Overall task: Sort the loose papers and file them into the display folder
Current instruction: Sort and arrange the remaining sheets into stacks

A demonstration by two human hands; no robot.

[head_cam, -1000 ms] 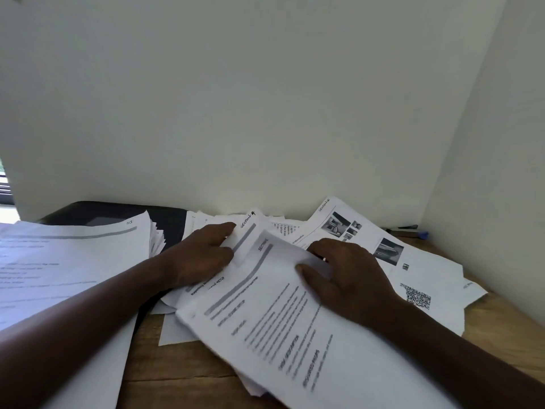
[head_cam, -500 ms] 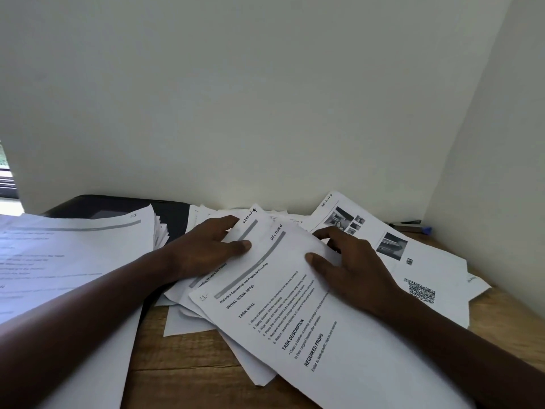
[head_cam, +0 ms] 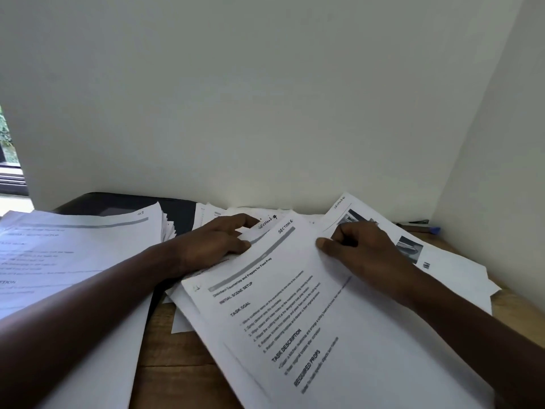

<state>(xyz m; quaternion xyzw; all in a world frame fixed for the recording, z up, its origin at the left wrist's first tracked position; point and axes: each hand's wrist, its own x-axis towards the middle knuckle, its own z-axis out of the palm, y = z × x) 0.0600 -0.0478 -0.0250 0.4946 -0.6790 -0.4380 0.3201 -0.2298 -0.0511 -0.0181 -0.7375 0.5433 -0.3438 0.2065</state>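
Left hand (head_cam: 218, 243) is noted lying flat, fingers extended and relaxed, on the loose white papers (head_cam: 212, 215) spread at the middle of the wooden table (head_cam: 177, 364). Its index finger is laid on a white sheet hand-marked "Section 4" (head_cam: 267, 227), and its thumb is seen at the upper left edge of the white printed sheet headed SECTION 6 (head_cam: 295, 305).

The right hand (head_cam: 362, 252) is recorded with fingers curled and the thumb pressed on top, pinching the upper right edge of the white printed sheet headed SECTION 6. That sheet is set at a slant on top of the pile, its near corner running toward the bottom of the view. Headings such as "TASK GOAL" and "REQUIRED PROPS" can be read on it; the smaller print is blurred.

A thick stack of white printed papers (head_cam: 82, 246) is observed at the left, resting partly on the black glossy display folder (head_cam: 182, 214), which is located at the back left against the white wall (head_cam: 265, 113). A white sheet bearing grey photographs (head_cam: 442, 261) is found under and beyond the right hand. A pen with a blue cap (head_cam: 424, 228) is noted in the back right corner, apart from the papers.
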